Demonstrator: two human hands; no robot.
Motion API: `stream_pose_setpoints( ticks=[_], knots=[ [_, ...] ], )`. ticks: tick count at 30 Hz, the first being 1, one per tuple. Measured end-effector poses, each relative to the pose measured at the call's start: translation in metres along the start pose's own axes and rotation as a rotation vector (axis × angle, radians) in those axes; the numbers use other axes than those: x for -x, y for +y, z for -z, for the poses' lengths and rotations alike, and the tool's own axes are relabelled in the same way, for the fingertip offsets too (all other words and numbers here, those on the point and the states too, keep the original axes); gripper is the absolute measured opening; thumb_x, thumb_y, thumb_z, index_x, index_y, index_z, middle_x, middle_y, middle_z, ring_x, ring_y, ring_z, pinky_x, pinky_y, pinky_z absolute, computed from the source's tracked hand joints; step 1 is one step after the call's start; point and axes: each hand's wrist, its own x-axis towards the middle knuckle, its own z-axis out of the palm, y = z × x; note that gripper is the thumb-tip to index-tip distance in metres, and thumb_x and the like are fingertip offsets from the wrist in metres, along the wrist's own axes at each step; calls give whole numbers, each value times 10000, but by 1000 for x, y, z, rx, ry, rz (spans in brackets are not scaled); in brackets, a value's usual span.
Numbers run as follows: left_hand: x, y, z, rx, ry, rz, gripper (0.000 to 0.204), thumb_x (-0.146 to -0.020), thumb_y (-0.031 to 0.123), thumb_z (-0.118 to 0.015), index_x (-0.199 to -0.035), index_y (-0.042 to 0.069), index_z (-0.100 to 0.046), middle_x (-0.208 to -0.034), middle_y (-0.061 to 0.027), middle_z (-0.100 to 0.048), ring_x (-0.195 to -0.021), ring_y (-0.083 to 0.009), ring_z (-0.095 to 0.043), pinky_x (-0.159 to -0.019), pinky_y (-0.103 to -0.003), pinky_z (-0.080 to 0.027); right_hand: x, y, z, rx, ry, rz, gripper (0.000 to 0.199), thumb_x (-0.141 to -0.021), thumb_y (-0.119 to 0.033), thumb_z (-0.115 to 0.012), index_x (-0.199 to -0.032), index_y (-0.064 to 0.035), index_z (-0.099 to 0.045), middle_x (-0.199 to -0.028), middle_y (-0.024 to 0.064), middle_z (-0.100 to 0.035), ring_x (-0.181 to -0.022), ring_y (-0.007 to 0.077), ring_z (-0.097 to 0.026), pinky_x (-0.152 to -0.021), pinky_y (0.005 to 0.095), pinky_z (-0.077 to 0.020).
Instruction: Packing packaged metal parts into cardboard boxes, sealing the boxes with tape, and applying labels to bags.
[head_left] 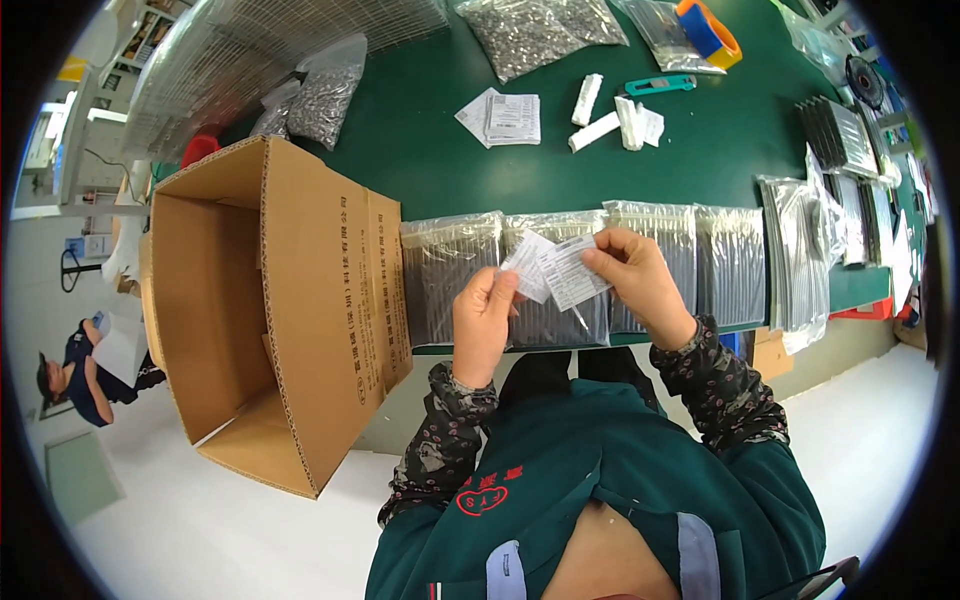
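My left hand [484,322] pinches a white printed label [528,262] between thumb and fingers. Another printed label [576,278] is gripped by my right hand [640,282], its left edge overlapping the first. A thin pen-like tip [581,319] shows just below the labels; what it belongs to is hidden. Both hands are over a row of clear plastic bags [650,262] packed with dark flat strips, lying along the table's near edge. The bag [545,325] under the labels is partly covered by them.
An open cardboard box [330,300] stands left of the bags. Farther back on the green table [400,150] lie loose labels [513,120], white rolls [597,130], a teal utility knife [660,85], tape rolls [708,32] and a bag of small metal parts [540,35]. More packed bags [795,240] lie right.
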Motion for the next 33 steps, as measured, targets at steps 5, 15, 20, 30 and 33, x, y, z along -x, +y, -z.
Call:
stream_pose_setpoints(
  ticks=[5,15,20,30,33],
  knots=[
    [-3,-1,-2,-34,-10,-1,208,-891,171,-493,-807,-10,-551,-651,21,-503,-587,-38,-454,-532,-189,-387,17,22,20,-111,142,-52,144,-819,-119,-594,-787,15,-551,-656,-24,-525,-578,15,-432,-498,171,-344],
    [-17,-18,-24,-388,-126,22,229,-840,187,-563,-733,-12,-524,-583,-48,-476,-540,-90,-425,-512,-249,-367,35,79,67,383,695,9,261,-776,-239,-640,-692,-11,-544,-559,69,-530,-499,155,-501,-486,292,-398],
    [-25,-20,-42,-616,-112,-81,214,-800,171,-583,-720,-12,-508,-613,-123,-490,-547,-234,-482,-527,-324,-388,32,90,68,725,694,-35,307,-767,-297,-621,-648,-41,-501,-594,96,-552,-550,283,-542,-487,360,-405],
    [-25,-34,-44,-1001,98,-381,296,-739,140,-626,-968,25,-479,-911,-113,-503,-842,-295,-482,-724,-393,-394,36,80,69,690,676,25,233,-748,-188,-636,-836,-55,-466,-708,86,-520,-623,274,-531,-538,367,-416],
    [-11,-34,-44,-1057,72,-460,422,-747,123,-604,-1113,0,-434,-1133,-138,-454,-1060,-336,-402,-898,-432,-331,42,82,77,826,652,457,214,-737,-128,-616,-882,-34,-490,-810,97,-527,-733,273,-518,-624,354,-417]
  ],
)
